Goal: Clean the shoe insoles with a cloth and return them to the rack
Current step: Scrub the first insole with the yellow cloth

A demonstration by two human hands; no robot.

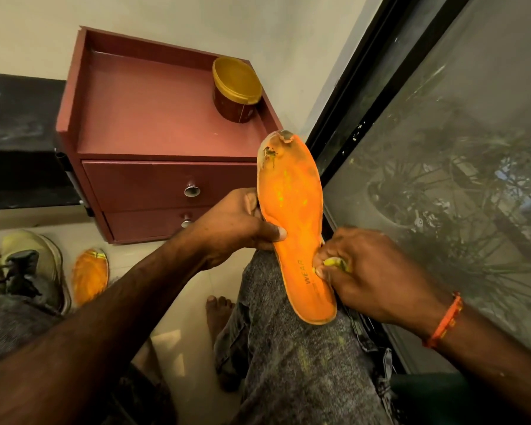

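I'm mid-wipe: my left hand [242, 222] pinches the insole [292, 222] propped on my knee, my right hand [371, 271] pinches the cloth [334, 263] against its heel. Next, I'd rub toward the worn toe.

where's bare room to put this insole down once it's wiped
Most of the red cabinet top is bare, left of the gold-lidded jar. The floor tile between the second insole and the knee is narrow. The shoes crowd the left.
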